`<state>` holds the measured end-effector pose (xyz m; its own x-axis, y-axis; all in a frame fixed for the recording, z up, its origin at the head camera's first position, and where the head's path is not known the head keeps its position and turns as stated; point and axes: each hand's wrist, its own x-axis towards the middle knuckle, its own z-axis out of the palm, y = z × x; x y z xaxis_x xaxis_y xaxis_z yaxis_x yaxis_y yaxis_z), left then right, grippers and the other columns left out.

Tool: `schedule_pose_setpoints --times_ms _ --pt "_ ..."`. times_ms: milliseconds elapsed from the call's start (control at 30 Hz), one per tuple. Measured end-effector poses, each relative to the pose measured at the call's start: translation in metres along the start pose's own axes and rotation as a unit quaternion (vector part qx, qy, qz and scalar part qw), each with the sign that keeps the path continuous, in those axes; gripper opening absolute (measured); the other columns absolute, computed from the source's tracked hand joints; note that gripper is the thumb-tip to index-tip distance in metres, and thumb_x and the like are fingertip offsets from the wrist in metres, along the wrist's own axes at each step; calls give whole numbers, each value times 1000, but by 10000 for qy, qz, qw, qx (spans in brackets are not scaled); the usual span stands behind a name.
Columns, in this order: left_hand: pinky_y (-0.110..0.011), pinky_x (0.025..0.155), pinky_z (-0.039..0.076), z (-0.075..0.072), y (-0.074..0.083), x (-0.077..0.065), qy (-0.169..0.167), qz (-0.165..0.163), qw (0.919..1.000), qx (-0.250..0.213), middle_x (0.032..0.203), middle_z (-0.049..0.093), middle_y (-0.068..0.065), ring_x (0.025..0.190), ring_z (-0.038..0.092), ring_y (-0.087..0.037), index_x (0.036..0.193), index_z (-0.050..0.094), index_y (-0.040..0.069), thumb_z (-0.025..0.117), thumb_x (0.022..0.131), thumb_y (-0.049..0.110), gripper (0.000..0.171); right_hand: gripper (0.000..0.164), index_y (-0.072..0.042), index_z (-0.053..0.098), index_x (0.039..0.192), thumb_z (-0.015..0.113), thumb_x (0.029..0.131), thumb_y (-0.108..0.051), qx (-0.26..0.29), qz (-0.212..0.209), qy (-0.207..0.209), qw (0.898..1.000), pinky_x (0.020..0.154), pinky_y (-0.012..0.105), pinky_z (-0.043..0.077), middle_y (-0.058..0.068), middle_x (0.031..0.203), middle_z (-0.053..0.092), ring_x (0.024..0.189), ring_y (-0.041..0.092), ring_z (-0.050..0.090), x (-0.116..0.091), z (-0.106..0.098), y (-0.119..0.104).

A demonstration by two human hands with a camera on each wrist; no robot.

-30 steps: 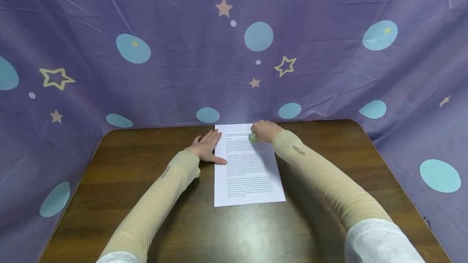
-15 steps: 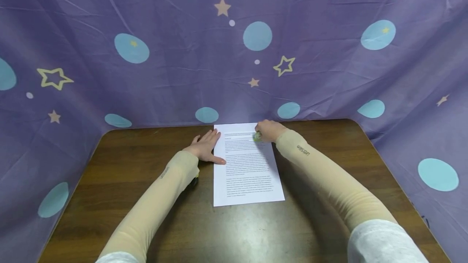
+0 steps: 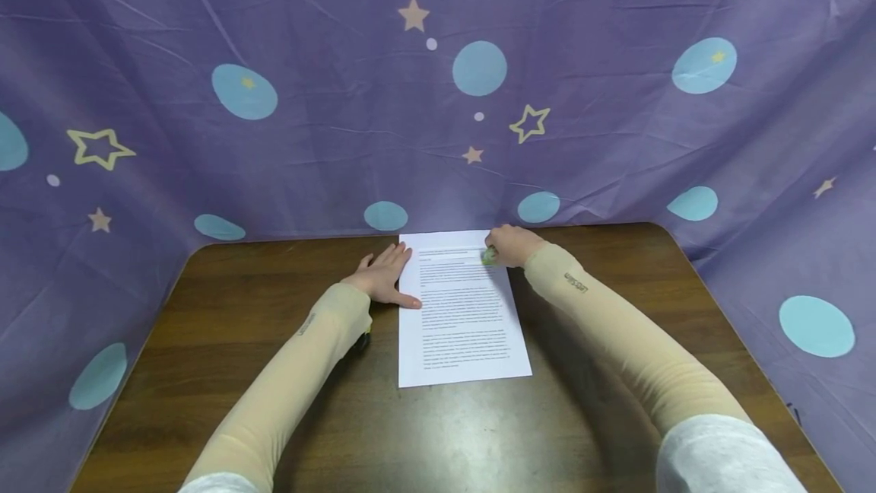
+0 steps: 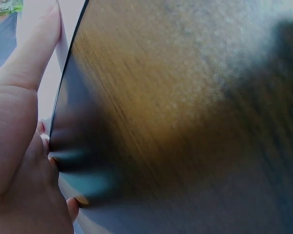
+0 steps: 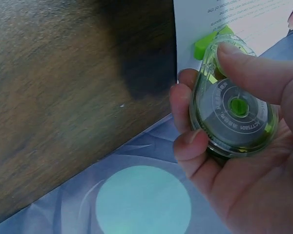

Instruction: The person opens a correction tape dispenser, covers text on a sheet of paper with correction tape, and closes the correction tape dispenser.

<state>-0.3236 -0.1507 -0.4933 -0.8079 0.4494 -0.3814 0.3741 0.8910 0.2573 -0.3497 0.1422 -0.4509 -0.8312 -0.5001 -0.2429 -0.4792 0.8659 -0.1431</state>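
A printed sheet of paper (image 3: 465,326) lies on the wooden table, its far edge near the curtain. My right hand (image 3: 513,245) grips a clear and green correction tape dispenser (image 5: 237,105) over the sheet's upper right part, thumb on one side and fingers curled round the other. The dispenser's green tip (image 5: 207,44) overlaps the page in the right wrist view. On the sheet's left edge rests my left hand (image 3: 379,278), fingers spread and thumb lying on the page. That hand's thumb (image 4: 34,48) also shows in the left wrist view, over the white paper.
A purple curtain (image 3: 308,158) with stars and blue dots hangs behind and beside the table (image 3: 239,326). Beige sleeves cover both forearms, and a yellow and black wrist strap (image 3: 365,335) shows under the left wrist.
My right hand has slid to the right across the upper lines of the sheet with the correction tape dispenser. The left hand has stayed in place on the sheet.
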Motion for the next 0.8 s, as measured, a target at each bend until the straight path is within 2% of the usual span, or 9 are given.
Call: schedule_pose_setpoints --times_ms 300,500,600,800 --pt "-57 110 -2 0 0 1 27 14 10000 0 157 -10 -6 143 -9 -22 152 -1 16 61 65 78 123 9 -9 61 75 65 84 -10 -19 -40 50 10000 59 32 39 1 69 49 63 16 43 -6 -1 6" --pt "-57 110 0 2 -2 4 64 36 10000 -6 157 -11 -5 143 -9 -23 152 -2 16 60 64 79 124 2 -8 66 83 66 83 -10 -27 -14 117 9999 65 36 44 4 77 56 67 18 49 -9 -2 9" --pt "-57 110 0 2 -2 4 56 28 10000 -1 157 -11 -5 143 -9 -22 152 -2 17 60 64 79 124 3 -7 67 86 65 83 -8 -45 -51 168 9998 67 37 45 5 80 57 69 19 50 -10 -1 11" --pt "-56 110 0 0 -2 1 -2 10 10000 75 157 -11 -5 143 -9 -23 152 -2 16 60 66 78 123 2 -7 64 80 65 82 -8 -44 -47 178 9998 65 36 44 3 73 53 66 19 48 -10 0 12"
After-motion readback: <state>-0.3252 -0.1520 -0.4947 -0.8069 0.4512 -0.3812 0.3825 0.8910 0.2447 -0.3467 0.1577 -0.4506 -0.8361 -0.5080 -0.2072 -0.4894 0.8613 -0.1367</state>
